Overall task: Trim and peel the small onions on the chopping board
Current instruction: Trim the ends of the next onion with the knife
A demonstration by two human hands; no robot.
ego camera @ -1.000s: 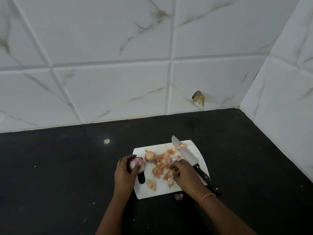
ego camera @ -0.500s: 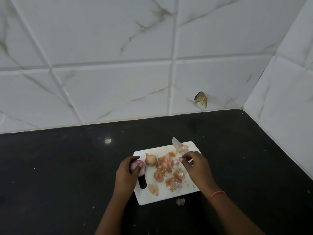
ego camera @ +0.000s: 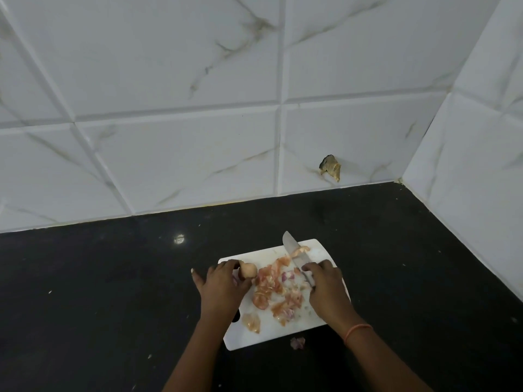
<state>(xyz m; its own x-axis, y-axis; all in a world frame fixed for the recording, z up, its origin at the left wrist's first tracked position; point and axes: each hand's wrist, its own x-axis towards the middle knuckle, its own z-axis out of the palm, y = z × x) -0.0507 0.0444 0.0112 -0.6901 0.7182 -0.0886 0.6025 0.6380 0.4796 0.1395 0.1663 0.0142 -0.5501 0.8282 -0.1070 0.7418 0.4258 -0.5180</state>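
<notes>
A white chopping board point(ego camera: 321, 251) lies on the black counter. My left hand point(ego camera: 222, 290) holds a small brown unpeeled onion point(ego camera: 249, 270) at the board's left edge, thumb and fingers round its near side. My right hand point(ego camera: 328, 291) grips the handle of a knife; its blade point(ego camera: 294, 251) points away towards the board's far edge. A heap of pinkish onion peels and trimmings point(ego camera: 276, 291) lies between the hands. The handle is hidden inside my right hand.
One scrap of purple peel point(ego camera: 297, 343) lies on the counter point(ego camera: 113, 292) just off the board's near edge. Tiled walls close the back and right side, with a chipped hole point(ego camera: 330, 167) low in the back wall.
My right hand left the peels, took hold of the knife and lifted it. My left hand moved from the peeled purple onion to the brown onion; the purple one is out of sight.
</notes>
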